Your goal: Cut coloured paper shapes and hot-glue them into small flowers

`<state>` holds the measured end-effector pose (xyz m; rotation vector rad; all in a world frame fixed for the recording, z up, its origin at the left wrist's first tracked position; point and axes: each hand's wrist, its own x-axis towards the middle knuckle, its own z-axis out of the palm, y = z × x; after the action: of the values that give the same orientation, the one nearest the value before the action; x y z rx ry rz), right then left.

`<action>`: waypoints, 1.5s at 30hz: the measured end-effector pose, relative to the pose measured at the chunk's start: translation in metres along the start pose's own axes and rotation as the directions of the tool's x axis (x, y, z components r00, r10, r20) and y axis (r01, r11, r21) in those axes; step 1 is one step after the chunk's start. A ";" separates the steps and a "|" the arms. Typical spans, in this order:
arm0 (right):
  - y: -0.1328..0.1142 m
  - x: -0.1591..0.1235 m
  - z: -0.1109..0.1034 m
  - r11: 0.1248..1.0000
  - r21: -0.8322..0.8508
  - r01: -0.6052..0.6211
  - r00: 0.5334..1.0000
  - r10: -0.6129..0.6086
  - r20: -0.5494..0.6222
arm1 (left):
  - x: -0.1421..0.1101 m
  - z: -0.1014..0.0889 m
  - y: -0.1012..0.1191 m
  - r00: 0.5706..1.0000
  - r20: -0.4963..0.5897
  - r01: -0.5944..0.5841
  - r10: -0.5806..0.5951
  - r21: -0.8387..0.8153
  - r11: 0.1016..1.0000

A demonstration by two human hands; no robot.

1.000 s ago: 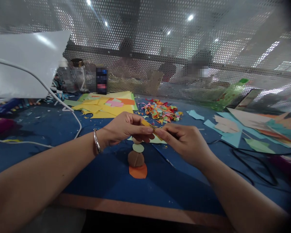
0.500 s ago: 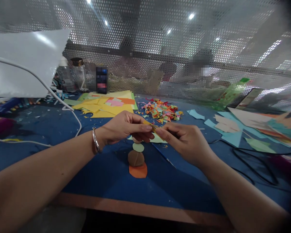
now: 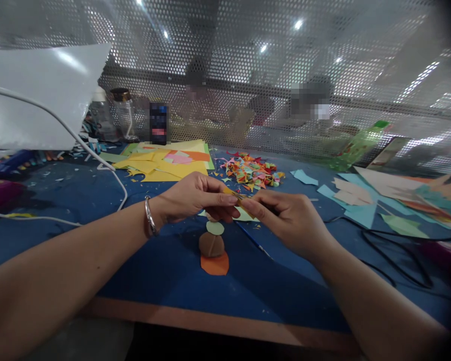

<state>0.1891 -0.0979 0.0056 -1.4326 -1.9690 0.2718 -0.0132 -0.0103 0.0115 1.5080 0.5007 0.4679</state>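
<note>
Above the middle of the table, my left hand [image 3: 206, 198] pinches a small piece of yellow paper [image 3: 229, 191] between thumb and fingers. My right hand [image 3: 285, 213] is closed, its thumb and forefinger meeting the same spot from the right. Something thin and greyish shows at its fingertips, too small to make out. Below the hands lies a row of cut shapes: a pale green oval [image 3: 215, 228], a brown creased round piece [image 3: 211, 244] and an orange rounded piece [image 3: 215, 264]. My left fingers partly hide the row's far end.
A blue pen-like tool [image 3: 253, 240] lies under my right hand. Behind are a heap of paper scraps [image 3: 251, 170] and yellow sheets [image 3: 161, 170]. Coloured paper [image 3: 361, 195] and a black cable [image 3: 394, 255] lie right; a white cable [image 3: 116, 175] crosses left. Perforated metal [image 3: 225, 65] stands behind.
Both hands keep almost the same pose, still meeting at the yellow paper. The view has shifted very slightly; the shapes on the table lie as before.
</note>
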 end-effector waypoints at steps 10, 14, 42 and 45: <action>-0.001 0.000 0.000 1.000 0.005 0.030 0.999 -0.030 0.010 | 0.000 0.000 -0.001 1.000 0.023 0.007 -0.007 0.009 1.000; 0.000 0.000 0.001 1.000 0.007 0.024 1.000 -0.024 0.017 | 0.000 0.000 0.001 1.000 0.025 0.004 -0.005 0.018 1.000; -0.002 -0.001 0.005 0.998 0.044 0.044 0.996 -0.047 0.076 | 0.001 -0.008 -0.002 0.986 0.162 0.034 -0.043 0.060 0.998; -0.003 -0.001 0.005 0.998 0.037 0.057 0.996 -0.059 0.072 | 0.001 -0.010 -0.002 0.982 0.181 0.046 -0.057 0.065 0.997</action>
<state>0.1841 -0.0989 0.0024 -1.3582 -2.0511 0.3354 -0.0184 -0.0019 0.0094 1.5753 0.4118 0.2728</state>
